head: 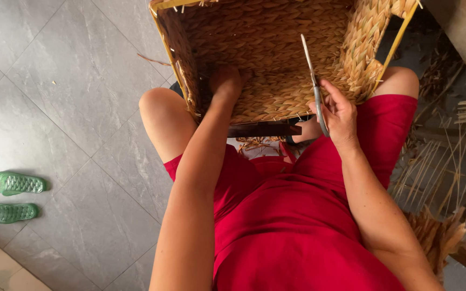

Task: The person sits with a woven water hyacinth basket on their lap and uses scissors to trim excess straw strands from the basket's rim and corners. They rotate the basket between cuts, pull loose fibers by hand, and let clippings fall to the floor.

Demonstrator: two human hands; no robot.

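Scissors (pixel 314 81) in right hand (pixel 340 114)

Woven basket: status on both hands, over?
Left hand pressed against inside wall of woven basket. Right hand gripping scissors, blades up inside basket. Basket tipped on the knees; nothing blocking either hand.

Soft even daylight, faint shadows, no glare; sharp centre, slight wide-angle stretch at edges.
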